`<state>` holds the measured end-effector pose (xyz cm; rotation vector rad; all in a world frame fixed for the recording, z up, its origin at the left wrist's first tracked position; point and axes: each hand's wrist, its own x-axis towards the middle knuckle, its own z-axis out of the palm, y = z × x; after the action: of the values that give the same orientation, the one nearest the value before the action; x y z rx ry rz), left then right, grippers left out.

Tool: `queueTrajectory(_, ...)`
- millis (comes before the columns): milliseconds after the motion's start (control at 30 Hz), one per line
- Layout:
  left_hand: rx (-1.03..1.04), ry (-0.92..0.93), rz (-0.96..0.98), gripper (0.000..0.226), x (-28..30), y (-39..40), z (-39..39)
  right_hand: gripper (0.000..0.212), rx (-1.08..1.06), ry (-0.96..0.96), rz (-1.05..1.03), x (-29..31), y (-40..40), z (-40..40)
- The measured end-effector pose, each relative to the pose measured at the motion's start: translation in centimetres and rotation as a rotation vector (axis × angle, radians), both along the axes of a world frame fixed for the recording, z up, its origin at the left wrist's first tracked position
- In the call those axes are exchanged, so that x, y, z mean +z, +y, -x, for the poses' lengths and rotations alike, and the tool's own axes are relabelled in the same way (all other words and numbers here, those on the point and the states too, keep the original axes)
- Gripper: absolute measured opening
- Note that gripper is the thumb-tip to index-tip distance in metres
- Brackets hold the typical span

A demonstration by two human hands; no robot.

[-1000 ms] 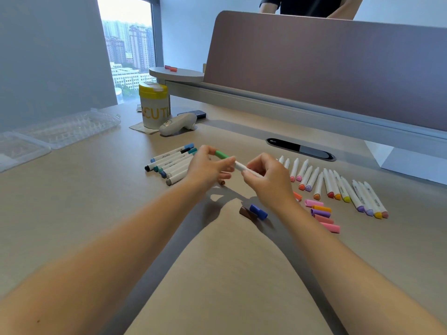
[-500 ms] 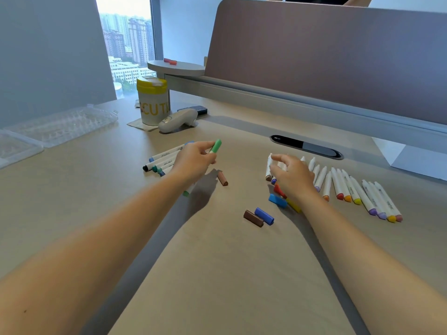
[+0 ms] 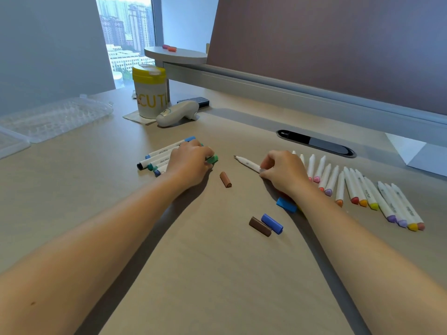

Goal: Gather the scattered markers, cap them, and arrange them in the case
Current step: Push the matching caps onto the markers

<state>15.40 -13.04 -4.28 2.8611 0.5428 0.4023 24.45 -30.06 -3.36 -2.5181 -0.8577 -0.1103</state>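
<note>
Between my hands lie loose caps: a light brown cap (image 3: 225,179), and nearer me a dark brown cap (image 3: 260,226) touching a blue cap (image 3: 271,223). The clear case (image 3: 55,118) sits far beyond my left hand (image 3: 189,163), whose curled fingers hold a green-capped marker (image 3: 212,159) on the capped pile (image 3: 159,157). My right hand (image 3: 283,172) pinches an uncapped marker (image 3: 248,163), tip pointing left, beside the row of uncapped markers (image 3: 358,189). Both forearms stretch forward, palms down.
</note>
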Motion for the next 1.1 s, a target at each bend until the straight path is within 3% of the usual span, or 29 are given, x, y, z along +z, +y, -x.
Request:
queueTrajectory(67, 0.002, -0.026, 0.007, 0.036, 0.3, -0.2, 0.1, 0.015, 0.032, 0.038, -0.078, 0.2, 0.0, 0.3)
queueTrajectory(167, -0.078, -0.07, 0.03, 0.035, 0.6, -0.8, 0.6, 0.025, 0.021, 0.24, -0.318, 1.0, -0.4, 0.5)
queueTrajectory(333, -0.173, 0.033, 0.011, 0.046, 0.8, -2.5, 1.5, 0.039, 0.025, 0.403, -0.492, 2.2, -1.4, 1.6)
queueTrajectory(467, -0.194, 0.052, -0.031, 0.053, 0.6, -4.1, 2.1, 0.038, 0.027, 0.429, -0.535, 2.4, -2.3, 2.6)
queueTrajectory(700, -0.142, 0.073, -0.117, 0.039, 0.1, -4.9, 2.3, 0.035, 0.033, 0.432, -0.472, 2.1, -4.1, 4.1)
queueTrajectory(1000, -0.198, -0.028, 0.031, 0.018, -0.2, -5.6, 3.1, 0.033, 0.053, 0.354, -0.427, 1.9, -5.0, 5.0)
queueTrajectory(1100, -0.154, -0.062, 0.092, 0.023, 0.0, -5.7, 3.4, 0.032, 0.066, 0.338, -0.413, 1.8, -4.9, 5.1)
